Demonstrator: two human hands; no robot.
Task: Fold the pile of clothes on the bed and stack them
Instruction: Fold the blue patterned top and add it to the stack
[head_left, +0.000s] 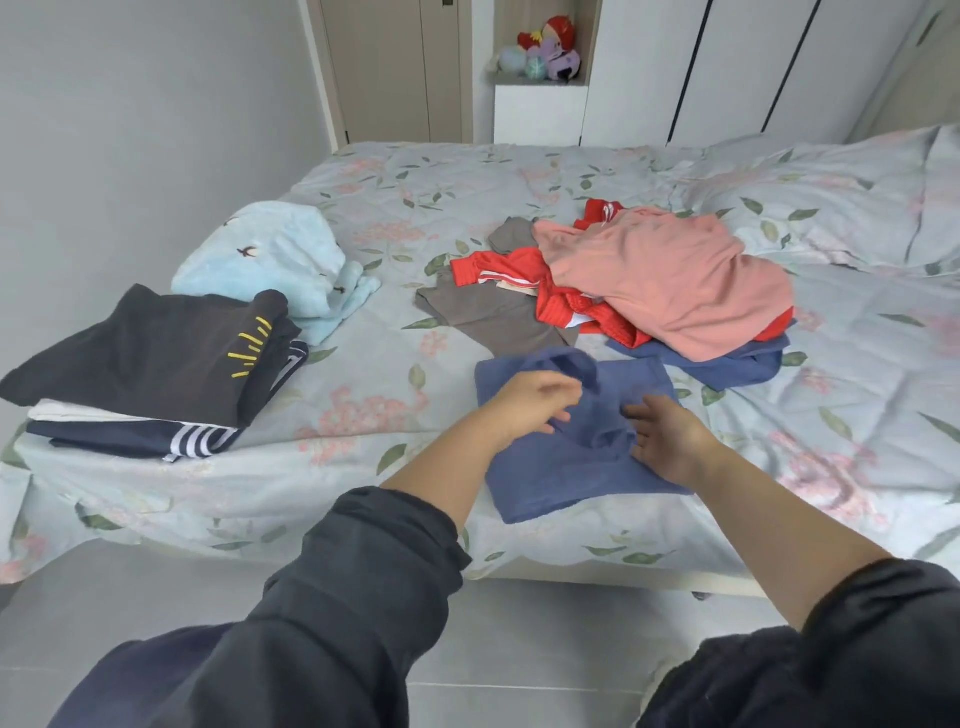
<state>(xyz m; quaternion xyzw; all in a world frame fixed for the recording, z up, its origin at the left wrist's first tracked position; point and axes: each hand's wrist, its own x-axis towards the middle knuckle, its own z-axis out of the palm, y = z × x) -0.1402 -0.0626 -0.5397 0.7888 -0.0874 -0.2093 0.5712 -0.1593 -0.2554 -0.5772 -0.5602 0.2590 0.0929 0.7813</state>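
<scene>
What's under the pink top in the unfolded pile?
Beneath the pink top, red striped clothing and a blue garment stick out; grey fabric lies further left. Anything deeper is covered.

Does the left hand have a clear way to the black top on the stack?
Probably yes: only open bedspread lies between the left hand and black top, though it's at the blue garment.

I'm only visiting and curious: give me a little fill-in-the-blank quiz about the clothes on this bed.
1. The left hand and the right hand are both on a garment coloured ____.
2. The unfolded pile is topped by a piece coloured ____.
3. The black garment topping the folded stack bears ____ lines.
4. That stack lies on the person's ____ side.

Missing words: blue; pink; yellow; left.
</scene>
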